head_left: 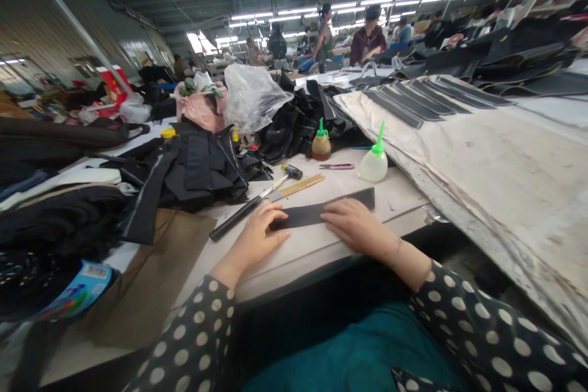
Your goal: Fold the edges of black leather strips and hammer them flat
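The flat, dark grey rectangular strip [304, 216] lies on the pale surface [298, 251], near side, between and beneath the hands. The left hand [257, 236] is partly open, its fingers curved over the strip's left end; whether they pinch it cannot be told. The right hand [356, 223] has its fingers extended, close together, over the strip right of its middle; a grip underneath cannot be confirmed. Handling, as judged: light, thin, flexible, not fragile, little prone to slip. Hold points: both ends, by the long edges, keeping it flat.
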`<action>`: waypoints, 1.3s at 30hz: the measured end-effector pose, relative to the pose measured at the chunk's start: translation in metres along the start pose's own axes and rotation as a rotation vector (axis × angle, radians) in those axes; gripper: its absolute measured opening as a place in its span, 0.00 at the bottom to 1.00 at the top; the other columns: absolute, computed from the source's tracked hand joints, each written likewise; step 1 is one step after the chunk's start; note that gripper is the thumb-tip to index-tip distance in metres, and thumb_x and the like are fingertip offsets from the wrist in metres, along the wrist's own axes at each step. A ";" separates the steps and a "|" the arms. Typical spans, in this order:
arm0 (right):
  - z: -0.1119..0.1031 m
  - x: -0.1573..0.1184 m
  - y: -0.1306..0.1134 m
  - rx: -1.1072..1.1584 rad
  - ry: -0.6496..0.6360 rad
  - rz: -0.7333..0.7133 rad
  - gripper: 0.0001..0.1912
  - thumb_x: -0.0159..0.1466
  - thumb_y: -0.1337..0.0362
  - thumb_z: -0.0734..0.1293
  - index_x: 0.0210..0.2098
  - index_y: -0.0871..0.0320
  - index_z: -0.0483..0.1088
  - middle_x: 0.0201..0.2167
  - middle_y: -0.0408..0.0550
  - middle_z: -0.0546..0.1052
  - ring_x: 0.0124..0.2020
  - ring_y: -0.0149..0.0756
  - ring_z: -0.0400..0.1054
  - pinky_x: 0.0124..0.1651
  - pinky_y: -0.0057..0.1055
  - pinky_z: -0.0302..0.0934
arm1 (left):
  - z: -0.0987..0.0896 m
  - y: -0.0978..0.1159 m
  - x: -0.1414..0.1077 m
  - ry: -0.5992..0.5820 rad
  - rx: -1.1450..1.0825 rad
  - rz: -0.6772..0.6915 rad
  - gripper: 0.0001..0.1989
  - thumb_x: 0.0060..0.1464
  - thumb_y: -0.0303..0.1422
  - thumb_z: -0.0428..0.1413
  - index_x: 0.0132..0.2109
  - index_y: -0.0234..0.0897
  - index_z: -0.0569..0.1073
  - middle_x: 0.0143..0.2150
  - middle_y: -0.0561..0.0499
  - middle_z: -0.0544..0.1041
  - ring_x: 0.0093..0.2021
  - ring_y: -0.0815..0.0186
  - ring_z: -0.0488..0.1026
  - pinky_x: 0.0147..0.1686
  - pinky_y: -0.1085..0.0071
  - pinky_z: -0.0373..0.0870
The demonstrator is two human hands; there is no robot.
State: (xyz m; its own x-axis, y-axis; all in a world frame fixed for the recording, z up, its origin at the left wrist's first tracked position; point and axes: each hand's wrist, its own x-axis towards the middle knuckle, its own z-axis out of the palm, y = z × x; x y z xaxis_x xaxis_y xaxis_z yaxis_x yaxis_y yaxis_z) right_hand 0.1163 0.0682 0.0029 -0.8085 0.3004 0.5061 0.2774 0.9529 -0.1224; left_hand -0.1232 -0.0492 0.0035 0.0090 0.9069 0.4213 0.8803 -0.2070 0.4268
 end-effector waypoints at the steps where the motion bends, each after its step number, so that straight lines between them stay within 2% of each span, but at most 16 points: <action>1: 0.005 -0.005 0.001 0.042 -0.037 0.000 0.13 0.64 0.65 0.60 0.47 0.58 0.70 0.47 0.52 0.72 0.48 0.40 0.64 0.52 0.39 0.59 | 0.000 0.000 0.000 -0.006 -0.007 -0.005 0.11 0.48 0.33 0.57 0.41 0.39 0.70 0.50 0.46 0.70 0.51 0.58 0.66 0.52 0.60 0.62; 5: 0.017 -0.020 0.003 0.117 -0.027 0.051 0.16 0.66 0.63 0.58 0.49 0.60 0.69 0.50 0.52 0.71 0.52 0.39 0.63 0.56 0.39 0.57 | 0.000 -0.004 0.001 0.186 0.025 -0.078 0.06 0.54 0.32 0.51 0.39 0.38 0.70 0.42 0.48 0.74 0.46 0.61 0.69 0.49 0.61 0.64; 8: 0.017 -0.022 0.001 0.121 0.009 0.062 0.15 0.66 0.64 0.57 0.49 0.60 0.69 0.49 0.52 0.72 0.52 0.39 0.64 0.56 0.40 0.58 | 0.001 -0.005 0.001 0.240 0.084 -0.104 0.06 0.56 0.31 0.49 0.37 0.38 0.69 0.39 0.48 0.74 0.42 0.62 0.70 0.45 0.62 0.66; 10: 0.015 -0.021 -0.001 0.120 0.018 0.065 0.15 0.66 0.65 0.58 0.48 0.59 0.70 0.48 0.52 0.72 0.51 0.39 0.64 0.56 0.40 0.58 | 0.002 -0.001 0.000 0.186 0.097 -0.061 0.06 0.56 0.32 0.49 0.38 0.37 0.70 0.39 0.48 0.74 0.43 0.62 0.69 0.45 0.63 0.66; 14: 0.014 -0.020 -0.003 0.097 0.037 0.068 0.14 0.65 0.66 0.58 0.47 0.59 0.70 0.48 0.51 0.73 0.51 0.39 0.65 0.55 0.40 0.59 | 0.005 0.008 -0.001 -0.057 0.137 0.054 0.10 0.55 0.35 0.52 0.43 0.39 0.71 0.44 0.48 0.73 0.46 0.61 0.68 0.48 0.61 0.64; 18: 0.015 -0.021 -0.003 0.096 0.070 0.053 0.14 0.65 0.66 0.58 0.47 0.58 0.71 0.47 0.51 0.73 0.50 0.39 0.65 0.54 0.40 0.60 | 0.004 0.012 0.002 -0.149 0.263 0.104 0.10 0.58 0.35 0.49 0.44 0.38 0.71 0.44 0.47 0.74 0.45 0.61 0.69 0.46 0.62 0.66; 23: 0.018 -0.023 -0.002 0.110 0.112 0.046 0.14 0.65 0.66 0.58 0.46 0.60 0.71 0.46 0.52 0.74 0.49 0.39 0.66 0.54 0.39 0.61 | -0.001 0.032 0.006 -0.358 0.582 0.217 0.15 0.56 0.24 0.47 0.51 0.33 0.67 0.42 0.43 0.74 0.42 0.58 0.71 0.39 0.63 0.68; 26: 0.021 -0.026 -0.002 0.112 0.151 0.041 0.13 0.65 0.66 0.59 0.46 0.60 0.71 0.45 0.52 0.74 0.48 0.39 0.66 0.52 0.40 0.62 | 0.000 0.042 0.009 -0.408 0.693 0.188 0.16 0.54 0.21 0.46 0.49 0.32 0.67 0.40 0.43 0.74 0.38 0.59 0.71 0.33 0.66 0.69; 28: 0.021 -0.029 -0.002 0.109 0.186 0.029 0.14 0.65 0.67 0.58 0.47 0.60 0.70 0.46 0.53 0.74 0.48 0.39 0.66 0.51 0.40 0.63 | 0.001 0.042 0.012 -0.382 0.694 0.143 0.12 0.54 0.20 0.45 0.44 0.32 0.69 0.38 0.44 0.73 0.38 0.59 0.71 0.33 0.65 0.69; 30: 0.019 -0.031 -0.002 0.096 0.214 0.009 0.14 0.65 0.67 0.58 0.48 0.59 0.68 0.47 0.53 0.73 0.48 0.39 0.66 0.52 0.42 0.62 | 0.000 0.041 0.018 -0.321 0.659 0.111 0.11 0.54 0.20 0.45 0.40 0.33 0.69 0.38 0.44 0.73 0.40 0.59 0.70 0.38 0.64 0.69; 34: 0.016 -0.036 -0.003 0.043 0.263 -0.002 0.14 0.64 0.67 0.59 0.49 0.55 0.68 0.48 0.52 0.72 0.51 0.41 0.63 0.56 0.48 0.55 | -0.011 0.046 0.037 -0.173 0.568 0.119 0.13 0.55 0.21 0.44 0.43 0.35 0.69 0.43 0.45 0.73 0.46 0.60 0.67 0.46 0.62 0.67; 37: 0.017 -0.037 -0.003 0.014 0.287 0.009 0.13 0.64 0.67 0.60 0.46 0.54 0.69 0.50 0.51 0.71 0.53 0.42 0.62 0.57 0.50 0.52 | -0.036 0.044 0.056 -0.070 0.543 0.167 0.14 0.55 0.21 0.44 0.44 0.36 0.69 0.44 0.45 0.72 0.48 0.61 0.66 0.50 0.61 0.66; 39: 0.018 -0.037 -0.003 0.011 0.290 0.013 0.12 0.63 0.67 0.60 0.45 0.53 0.70 0.50 0.50 0.70 0.53 0.42 0.61 0.58 0.50 0.50 | -0.069 0.030 0.069 0.008 0.571 0.209 0.15 0.53 0.21 0.43 0.44 0.36 0.69 0.45 0.47 0.72 0.49 0.61 0.66 0.53 0.61 0.65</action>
State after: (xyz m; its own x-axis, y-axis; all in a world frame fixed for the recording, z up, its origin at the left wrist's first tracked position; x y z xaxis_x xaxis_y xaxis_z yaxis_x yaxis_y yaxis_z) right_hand 0.1363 0.0547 -0.0306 -0.6219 0.2899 0.7274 0.2804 0.9498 -0.1388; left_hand -0.1293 -0.0186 0.1008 0.2073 0.8649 0.4571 0.9756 -0.1484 -0.1616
